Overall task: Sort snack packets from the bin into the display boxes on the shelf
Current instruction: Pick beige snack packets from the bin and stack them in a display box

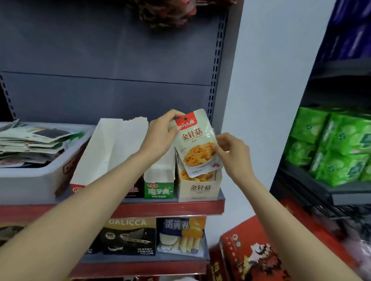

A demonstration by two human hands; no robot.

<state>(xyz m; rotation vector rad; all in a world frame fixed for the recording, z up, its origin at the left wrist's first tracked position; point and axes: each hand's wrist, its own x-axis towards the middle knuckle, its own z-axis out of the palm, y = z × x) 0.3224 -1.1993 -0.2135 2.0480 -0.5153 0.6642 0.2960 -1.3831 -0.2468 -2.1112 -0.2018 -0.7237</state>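
While both hands held enoki mushroom packet over matching display box at shelf's right end, label faced out, probably so it could be checked against box front. Left hand pinched red top corner; right hand pinched right edge. Packet tilted, bottom just inside box, not dropped in yet. Both read 金针菇. Neighbour green box said 魔芋爽. Grey bin of packets sat far left. Below: DALICCA wafer box, 蛋黄卷 pack.

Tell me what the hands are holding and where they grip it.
Both hold one enoki mushroom snack packet: the left hand pinches its top left corner, the right hand pinches its right edge, above the matching display box.
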